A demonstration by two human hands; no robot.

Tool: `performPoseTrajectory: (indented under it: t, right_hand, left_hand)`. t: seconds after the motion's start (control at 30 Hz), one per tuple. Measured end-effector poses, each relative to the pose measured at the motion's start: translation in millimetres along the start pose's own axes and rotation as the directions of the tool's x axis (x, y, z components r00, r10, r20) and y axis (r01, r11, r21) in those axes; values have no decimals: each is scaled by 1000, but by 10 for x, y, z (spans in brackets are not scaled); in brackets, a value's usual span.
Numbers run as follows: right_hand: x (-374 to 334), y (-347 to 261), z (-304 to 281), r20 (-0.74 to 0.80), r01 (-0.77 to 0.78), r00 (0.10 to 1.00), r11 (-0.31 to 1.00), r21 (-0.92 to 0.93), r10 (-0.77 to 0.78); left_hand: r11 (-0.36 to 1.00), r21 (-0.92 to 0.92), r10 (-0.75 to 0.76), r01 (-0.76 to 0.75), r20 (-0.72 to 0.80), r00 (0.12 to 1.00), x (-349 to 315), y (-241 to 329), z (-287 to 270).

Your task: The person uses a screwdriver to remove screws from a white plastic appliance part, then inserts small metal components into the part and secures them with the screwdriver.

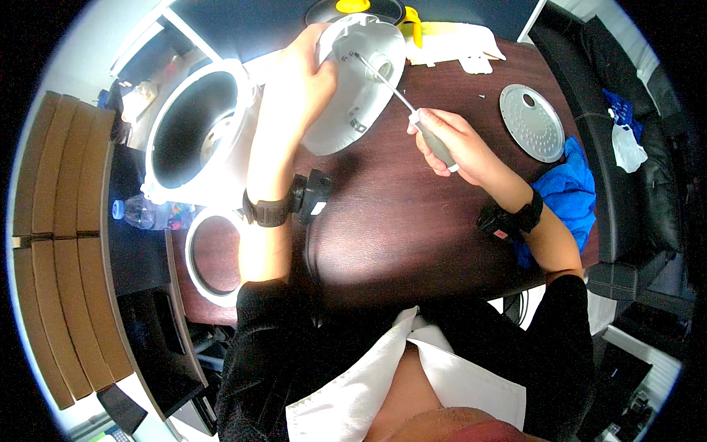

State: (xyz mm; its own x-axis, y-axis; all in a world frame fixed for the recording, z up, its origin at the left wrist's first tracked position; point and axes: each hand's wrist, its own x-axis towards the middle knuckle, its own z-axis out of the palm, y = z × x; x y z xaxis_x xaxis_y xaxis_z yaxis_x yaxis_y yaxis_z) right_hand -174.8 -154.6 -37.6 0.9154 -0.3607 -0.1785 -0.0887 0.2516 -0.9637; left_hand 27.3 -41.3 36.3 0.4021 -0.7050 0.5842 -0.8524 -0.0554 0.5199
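Note:
My left hand grips the rim of a pale grey plastic appliance lid, holding it up and tilted with its hollow inner side showing. In my right hand is a screwdriver with a grey and white handle. Its metal shaft reaches up and left into the lid, the tip against the inner face near some small fittings. Whether the tip sits in a screw is too small to tell. Left of my left forearm stands a white cooker body with a dark round cavity.
A perforated metal disc and a bunched blue cloth lie on the right of the brown table. A white ring and a plastic bottle are at left. Yellow-white cloth lies at the back; a black sofa stands right.

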Motion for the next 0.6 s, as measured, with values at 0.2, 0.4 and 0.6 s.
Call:
performPoseTrajectory:
  t: [0.2, 0.4, 0.6]
  right_hand:
    - [-7, -11, 5, 44, -11, 999, 997, 71, 8]
    - [-8, 13, 2, 44, -15, 999, 996, 92, 11]
    - [-22, -2, 29, 49, -35, 998, 994, 104, 30]
  left_hand:
    - [1000, -2, 12, -12, 12, 1000, -1, -29, 2]
    - [1000, -23, 10, -9, 7, 1000, -3, -29, 25]
    - [1000, -12, 24, -24, -4, 1000, -10, -1, 10]
